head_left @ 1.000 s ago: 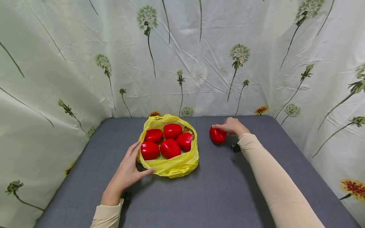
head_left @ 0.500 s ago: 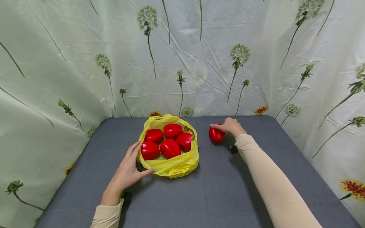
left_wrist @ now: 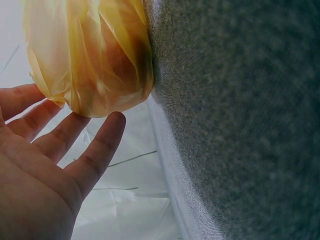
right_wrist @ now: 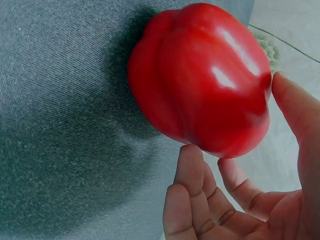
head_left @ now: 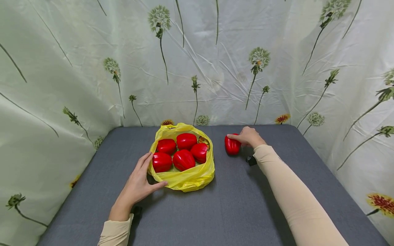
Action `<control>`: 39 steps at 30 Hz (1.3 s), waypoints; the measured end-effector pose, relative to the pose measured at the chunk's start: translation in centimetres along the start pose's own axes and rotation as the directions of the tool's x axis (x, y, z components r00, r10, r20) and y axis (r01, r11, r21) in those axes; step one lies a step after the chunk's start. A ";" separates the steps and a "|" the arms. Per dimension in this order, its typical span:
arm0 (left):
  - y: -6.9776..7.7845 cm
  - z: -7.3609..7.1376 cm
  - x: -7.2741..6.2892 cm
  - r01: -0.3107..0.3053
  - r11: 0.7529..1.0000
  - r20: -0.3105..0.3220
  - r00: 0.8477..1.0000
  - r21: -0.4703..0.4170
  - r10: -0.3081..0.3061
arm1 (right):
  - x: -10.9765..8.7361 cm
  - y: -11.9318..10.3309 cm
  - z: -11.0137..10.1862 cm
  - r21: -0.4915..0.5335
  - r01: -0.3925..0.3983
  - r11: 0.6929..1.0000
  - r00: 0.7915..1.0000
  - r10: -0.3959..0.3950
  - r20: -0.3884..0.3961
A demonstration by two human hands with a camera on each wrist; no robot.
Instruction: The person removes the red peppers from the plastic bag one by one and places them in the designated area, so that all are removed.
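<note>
A yellow plastic bag (head_left: 191,181) stands with its mouth spread wide, several red bell peppers (head_left: 184,160) inside. My left hand (head_left: 136,186) rests against the bag's near left side, fingers spread and nearly straight; in the left wrist view its fingertips (left_wrist: 114,122) touch the thin plastic. To the right of the bag, my right hand (head_left: 250,136) holds a single red bell pepper (head_left: 231,146) between thumb and fingers. In the right wrist view, the thumb touches one end of this pepper (right_wrist: 205,80) and the curled fingers meet its underside. The pepper appears to touch the table.
The dark grey table (head_left: 197,218) has rounded far corners. A pale curtain (head_left: 197,61) printed with dandelions hangs directly behind it and along both sides. A small orange-brown patterned thing (head_left: 202,140) shows inside the bag's right rim.
My right hand has shifted slightly left, and the bell pepper it holds has moved left and turned a little. My left hand and the bag stay where they were.
</note>
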State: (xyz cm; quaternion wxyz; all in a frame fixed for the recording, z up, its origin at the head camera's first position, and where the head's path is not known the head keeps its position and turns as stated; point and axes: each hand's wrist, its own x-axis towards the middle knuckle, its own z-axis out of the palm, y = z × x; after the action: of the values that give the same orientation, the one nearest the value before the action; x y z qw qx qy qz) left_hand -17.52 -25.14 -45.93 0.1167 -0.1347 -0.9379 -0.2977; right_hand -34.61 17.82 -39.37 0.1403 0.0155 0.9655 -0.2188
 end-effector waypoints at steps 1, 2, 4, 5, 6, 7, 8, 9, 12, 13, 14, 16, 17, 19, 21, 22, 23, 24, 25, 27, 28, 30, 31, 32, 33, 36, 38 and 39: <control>0.0 0.0 0.0 0.001 1.000 0.001 1.000 0.001 -0.001 | 0.0 0.0 -0.1 0.005 0.002 1.000 1.000 -0.002 0.002; 0.0 0.0 0.0 0.002 1.000 0.002 1.000 0.002 -0.002 | -0.1 -0.1 -0.2 0.008 0.003 1.000 1.000 -0.003 0.002; 0.0 0.0 0.0 0.006 1.000 0.005 1.000 0.004 -0.006 | -0.2 -0.2 -0.5 0.012 0.011 1.000 1.000 -0.011 -0.007; 0.0 0.0 0.0 0.008 1.000 0.007 1.000 0.005 -0.008 | -0.3 -0.4 -0.6 0.010 0.016 1.000 1.000 -0.016 -0.018; 0.0 0.0 0.0 0.010 1.000 0.008 1.000 0.006 -0.010 | -0.3 -0.5 -0.7 0.005 0.023 1.000 0.999 -0.023 -0.029; 0.0 -0.1 0.0 0.011 1.000 0.009 1.000 0.006 -0.011 | -0.4 -0.6 -0.9 0.001 0.031 1.000 0.999 -0.031 -0.044; 0.0 -0.1 0.0 0.011 1.000 0.009 1.000 0.005 -0.011 | -0.5 -0.8 -1.0 0.001 0.037 0.999 0.998 -0.036 -0.058; 0.0 -0.1 0.0 0.011 1.000 0.009 1.000 0.005 -0.011 | -0.6 -1.0 -1.2 0.002 0.043 0.999 0.997 -0.042 -0.071; 0.0 -0.1 0.0 0.007 1.000 0.006 1.000 0.003 -0.007 | -1.0 -1.7 -1.6 0.013 0.067 0.998 0.993 -0.066 -0.100; 0.0 -0.1 0.0 0.006 1.000 0.006 1.000 0.002 -0.006 | -1.1 -1.9 -1.8 0.014 0.078 0.997 0.991 -0.076 -0.108; 0.0 -0.1 0.0 0.006 1.000 0.005 1.000 0.002 -0.006 | -1.2 -2.2 -1.9 0.017 0.087 0.996 0.990 -0.085 -0.113; 0.0 -0.1 0.0 0.006 1.000 0.005 1.000 0.005 -0.006 | -1.4 -2.7 -2.2 0.009 0.108 0.994 0.988 -0.106 -0.110; 0.0 -0.1 0.0 0.006 1.000 0.005 1.000 0.006 -0.006 | -1.5 -3.0 -2.3 0.002 0.118 0.993 0.988 -0.117 -0.102; 0.0 -0.1 0.0 0.005 1.000 0.005 1.000 0.008 -0.006 | -1.8 -3.5 -2.5 -0.010 0.134 0.991 0.988 -0.135 -0.080; -0.1 -0.1 0.0 0.005 1.000 0.003 1.000 0.009 -0.005 | -2.0 -4.1 -2.5 -0.013 0.155 0.988 0.987 -0.155 -0.051; -0.1 -0.1 0.0 0.005 1.000 0.003 1.000 0.009 -0.005 | -2.1 -4.3 -2.5 -0.016 0.166 0.986 0.985 -0.167 -0.042; -0.1 -0.1 0.0 0.005 1.000 0.002 1.000 0.009 -0.005 | -2.2 -4.6 -2.5 -0.018 0.174 0.984 0.984 -0.175 -0.035; -0.1 -0.1 0.0 0.005 1.000 0.001 1.000 0.008 -0.005 | -2.2 -4.8 -2.5 -0.020 0.183 0.983 0.982 -0.184 -0.031; -0.1 -0.1 0.0 0.005 1.000 0.001 1.000 0.008 -0.005 | -2.3 -5.1 -2.5 -0.024 0.192 0.981 0.981 -0.192 -0.029; -0.1 -0.1 0.0 0.003 1.000 -0.002 1.000 0.006 -0.003 | -2.5 -5.7 -2.4 -0.033 0.205 0.978 0.978 -0.206 -0.025; -0.1 -0.1 0.0 0.002 1.000 -0.003 1.000 0.006 -0.002 | -2.6 -6.0 -2.4 -0.039 0.212 0.977 0.977 -0.213 -0.023; -0.1 -0.1 -0.1 -0.001 1.000 -0.006 1.000 0.003 0.001 | -2.8 -6.5 -2.4 -0.047 0.226 0.973 0.974 -0.227 -0.018; -0.2 -0.1 0.0 -0.003 1.000 -0.008 1.000 0.002 0.003 | -2.9 -6.8 -2.3 -0.050 0.234 0.971 0.972 -0.235 -0.015; -0.2 -0.1 0.0 -0.005 1.000 -0.011 1.000 0.001 0.005 | -3.0 -7.0 -2.3 -0.053 0.243 0.969 0.970 -0.244 -0.014; -0.2 -0.1 0.0 -0.007 1.000 -0.014 1.000 -0.002 0.007 | -3.1 -7.3 -2.2 -0.052 0.252 0.966 0.967 -0.253 -0.013; -0.2 -0.1 0.0 -0.019 1.000 -0.022 1.000 -0.005 0.019 | -3.3 -7.9 -2.1 -0.048 0.274 0.960 0.961 -0.275 -0.003; -0.3 -0.1 0.0 -0.025 1.000 -0.027 0.999 -0.010 0.024 | -3.3 -8.3 -2.0 -0.034 0.289 0.957 0.957 -0.289 0.013; -0.3 -0.1 0.1 -0.028 1.000 -0.029 0.999 -0.011 0.027 | -3.4 -8.5 -1.9 -0.020 0.295 0.955 0.955 -0.294 0.023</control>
State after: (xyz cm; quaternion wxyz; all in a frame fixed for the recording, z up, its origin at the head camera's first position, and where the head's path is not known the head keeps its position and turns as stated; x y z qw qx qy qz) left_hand -17.65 -25.38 -46.02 0.1336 -0.1440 -0.9324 -0.3033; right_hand -32.64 11.06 -33.24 0.1160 -0.1324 0.9581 -0.2260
